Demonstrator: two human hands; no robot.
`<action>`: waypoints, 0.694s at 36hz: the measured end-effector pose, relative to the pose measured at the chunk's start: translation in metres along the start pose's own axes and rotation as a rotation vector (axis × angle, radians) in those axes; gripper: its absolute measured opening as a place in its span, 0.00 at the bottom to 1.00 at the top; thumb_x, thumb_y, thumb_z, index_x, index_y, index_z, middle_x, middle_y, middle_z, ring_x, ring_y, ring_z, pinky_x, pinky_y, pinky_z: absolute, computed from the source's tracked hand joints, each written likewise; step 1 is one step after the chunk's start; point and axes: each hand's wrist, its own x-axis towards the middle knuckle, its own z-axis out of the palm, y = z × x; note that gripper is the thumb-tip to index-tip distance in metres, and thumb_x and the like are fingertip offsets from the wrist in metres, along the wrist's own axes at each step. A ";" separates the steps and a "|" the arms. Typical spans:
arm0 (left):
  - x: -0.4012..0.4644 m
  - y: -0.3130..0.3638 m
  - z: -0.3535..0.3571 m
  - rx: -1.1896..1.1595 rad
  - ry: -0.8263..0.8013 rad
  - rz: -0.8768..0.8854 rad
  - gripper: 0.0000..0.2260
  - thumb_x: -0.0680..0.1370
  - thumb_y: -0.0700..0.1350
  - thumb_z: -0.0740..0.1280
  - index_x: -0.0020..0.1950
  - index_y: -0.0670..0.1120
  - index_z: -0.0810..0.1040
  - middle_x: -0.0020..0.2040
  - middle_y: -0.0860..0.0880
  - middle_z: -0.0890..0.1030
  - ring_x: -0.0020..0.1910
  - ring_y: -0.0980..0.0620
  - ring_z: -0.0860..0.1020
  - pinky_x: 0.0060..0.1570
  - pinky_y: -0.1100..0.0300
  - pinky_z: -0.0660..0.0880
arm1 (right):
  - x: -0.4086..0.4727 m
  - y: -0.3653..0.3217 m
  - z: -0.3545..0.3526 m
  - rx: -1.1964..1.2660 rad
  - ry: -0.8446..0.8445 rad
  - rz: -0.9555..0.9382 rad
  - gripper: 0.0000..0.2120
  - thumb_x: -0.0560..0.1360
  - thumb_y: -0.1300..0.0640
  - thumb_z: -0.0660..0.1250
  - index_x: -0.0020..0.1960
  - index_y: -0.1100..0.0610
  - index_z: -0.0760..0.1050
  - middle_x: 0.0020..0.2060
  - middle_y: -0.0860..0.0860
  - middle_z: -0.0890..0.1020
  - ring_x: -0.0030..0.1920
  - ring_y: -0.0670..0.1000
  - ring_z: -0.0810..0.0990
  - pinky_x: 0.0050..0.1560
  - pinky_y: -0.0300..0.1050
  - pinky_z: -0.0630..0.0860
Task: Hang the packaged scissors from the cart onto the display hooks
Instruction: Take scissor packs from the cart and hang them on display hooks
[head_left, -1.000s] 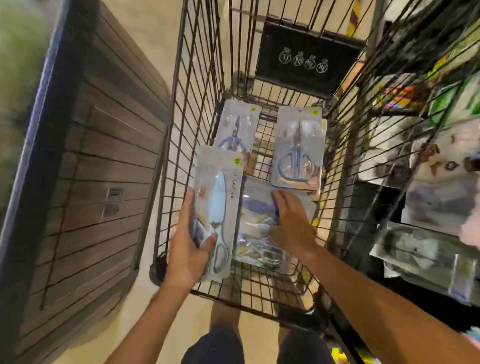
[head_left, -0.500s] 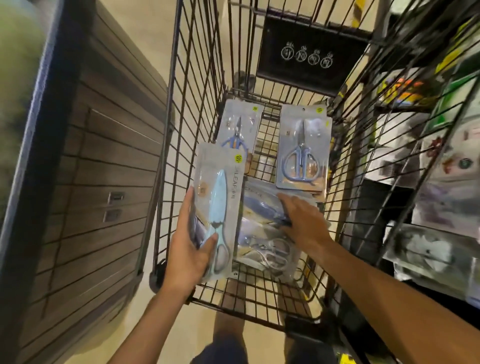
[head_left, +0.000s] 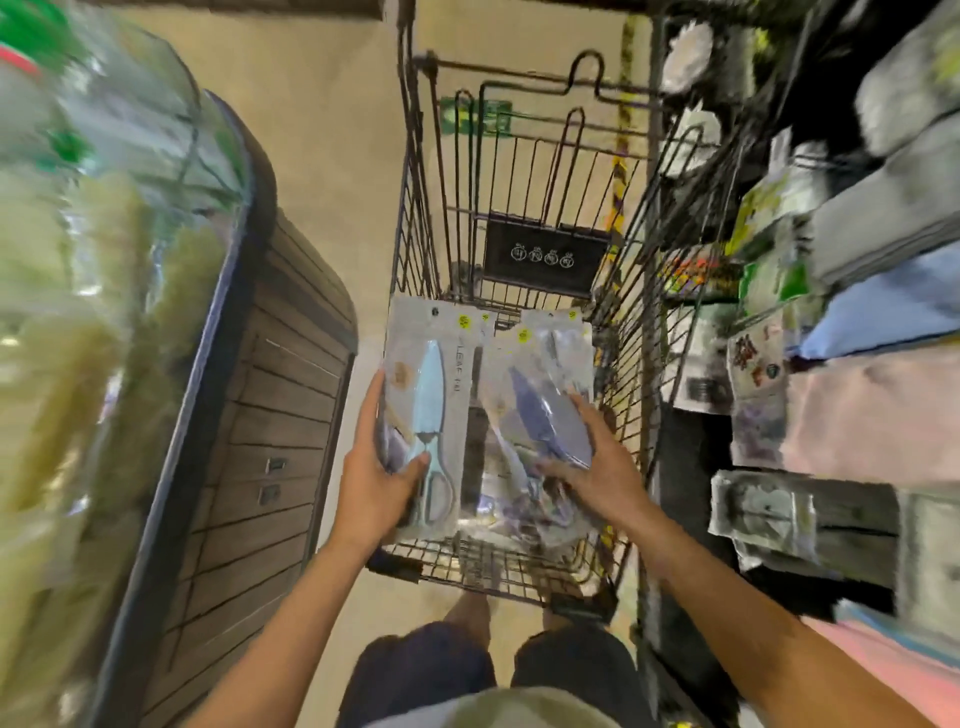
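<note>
My left hand (head_left: 371, 480) grips the lower left edge of a packaged light-blue scissors (head_left: 428, 410), held upright above the wire cart (head_left: 519, 171). My right hand (head_left: 597, 467) holds a second pack with dark-blue scissors (head_left: 540, 410), thumb across its front, lifted just beside the first pack. More clear packs lie under them near the cart's bottom, partly hidden. No display hooks can be made out in the blurred shelving.
A dark wood-panelled counter (head_left: 249, 467) with a curved rim stands to the left of the cart. Shelves of packaged goods (head_left: 769, 395) crowd the right side. Blurred bagged goods (head_left: 78, 260) fill the far left. My legs are below the cart's near end.
My right hand has closed on the dark-blue scissors pack and raised it from the cart floor. The view has tilted up; both packs now sit higher and side by side.
</note>
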 end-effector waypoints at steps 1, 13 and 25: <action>-0.003 0.010 -0.004 -0.007 -0.006 0.025 0.42 0.76 0.33 0.72 0.82 0.52 0.53 0.78 0.60 0.61 0.70 0.77 0.61 0.64 0.79 0.64 | -0.010 -0.004 -0.004 0.058 0.033 0.002 0.46 0.68 0.46 0.81 0.78 0.40 0.58 0.76 0.45 0.67 0.73 0.51 0.70 0.66 0.48 0.74; -0.020 0.066 -0.030 -0.014 -0.144 0.171 0.45 0.75 0.39 0.75 0.81 0.63 0.52 0.80 0.61 0.59 0.79 0.56 0.60 0.76 0.44 0.63 | -0.130 -0.047 -0.035 0.389 0.319 -0.086 0.45 0.67 0.52 0.82 0.76 0.38 0.60 0.74 0.45 0.69 0.73 0.49 0.70 0.68 0.49 0.76; -0.065 0.115 -0.016 -0.060 -0.301 0.322 0.46 0.73 0.38 0.76 0.79 0.67 0.54 0.77 0.64 0.63 0.72 0.63 0.69 0.67 0.62 0.71 | -0.226 -0.046 -0.041 0.483 0.580 -0.218 0.42 0.71 0.61 0.78 0.77 0.40 0.61 0.69 0.35 0.73 0.64 0.33 0.74 0.56 0.25 0.73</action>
